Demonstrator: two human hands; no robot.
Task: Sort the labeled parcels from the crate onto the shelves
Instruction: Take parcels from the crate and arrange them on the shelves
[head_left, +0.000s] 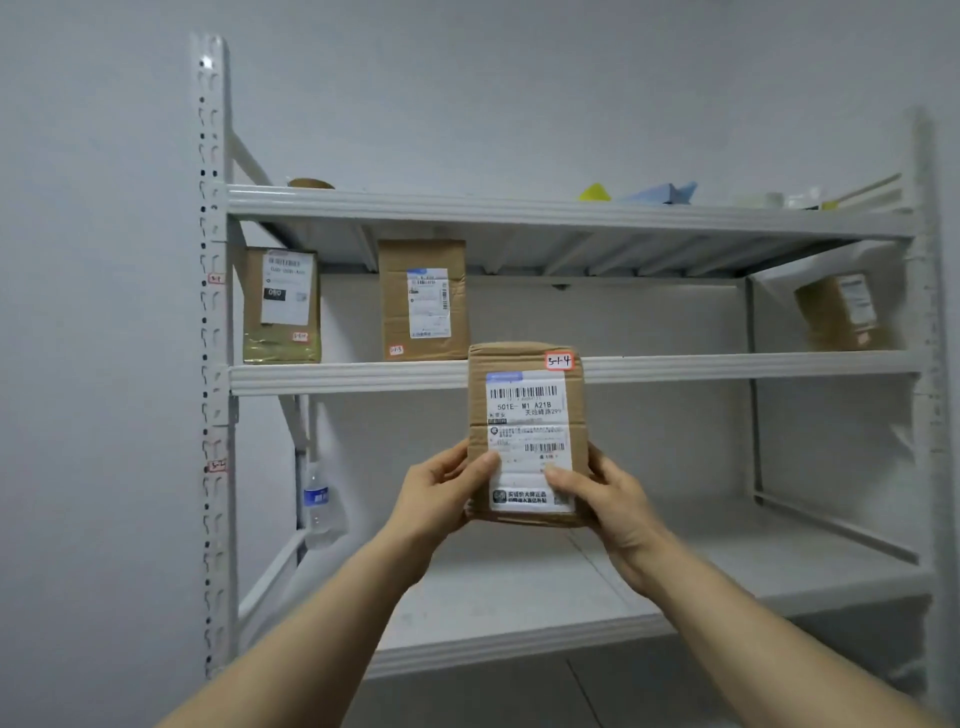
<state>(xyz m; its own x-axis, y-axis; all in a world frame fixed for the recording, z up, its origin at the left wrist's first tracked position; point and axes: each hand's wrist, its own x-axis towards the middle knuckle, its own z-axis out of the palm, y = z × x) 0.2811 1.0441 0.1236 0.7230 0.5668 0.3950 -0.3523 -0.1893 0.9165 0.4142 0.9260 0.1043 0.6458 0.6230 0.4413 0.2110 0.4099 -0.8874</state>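
A brown cardboard parcel (527, 364) with a white shipping label and an orange tag reading 3-1-4 is held upright in front of the white metal shelves (675, 366). My left hand (441, 493) grips its lower left edge, thumb on the label. My right hand (608, 493) grips the lower right edge, thumb on the label too. The parcel's top reaches the middle shelf's front rail. On that shelf stand three parcels: one at far left (280, 306), one beside it (423, 301), and a tilted one at far right (839, 312).
A clear water bottle (318, 506) hangs by the left upright below the middle shelf. The top shelf (467, 208) carries a tape roll, yellow and blue items and small white things. The lower shelf board (519, 597) is bare. Small orange tags mark the left post.
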